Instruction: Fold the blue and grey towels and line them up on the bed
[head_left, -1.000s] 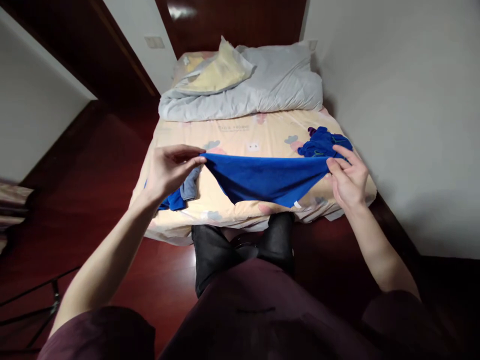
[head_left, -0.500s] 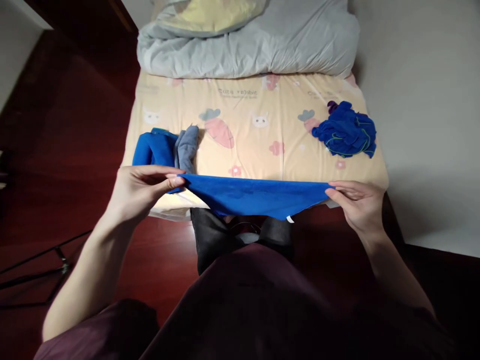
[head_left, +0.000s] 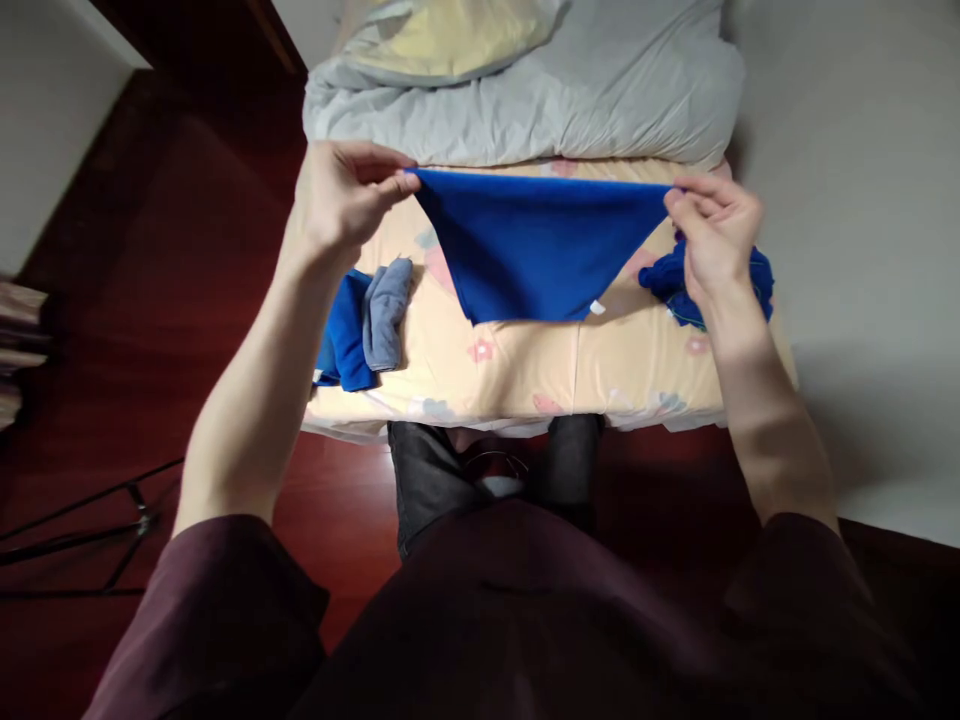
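Observation:
A blue cloth [head_left: 536, 245] with a small white tag [head_left: 597, 307] at its lower edge hangs stretched above the bed. My left hand [head_left: 352, 195] pinches its upper left corner between thumb and fingers. At the upper right corner, my right hand [head_left: 716, 225] grips it the same way. The top edge is pulled nearly straight, while the lower part droops and narrows. Below my right hand, partly hidden by the wrist, lies a crumpled blue cloth pile [head_left: 675, 285] with green stitching. Near my left forearm are a folded blue cloth [head_left: 349, 335] and a rolled grey-blue cloth [head_left: 388, 315].
The bed has a yellow sheet [head_left: 525, 375] printed with carrots and flowers. A grey quilt [head_left: 637, 105] and a yellow pillow-like piece [head_left: 457, 40] lie across its far end. A wall [head_left: 862, 250] borders the right side. Black metal legs [head_left: 139, 520] stand on the red floor at left.
Both hands have moved up and away from my body, carrying the stretched blue cloth from the bed's near edge to over its middle. More of the cloth now hangs in view.

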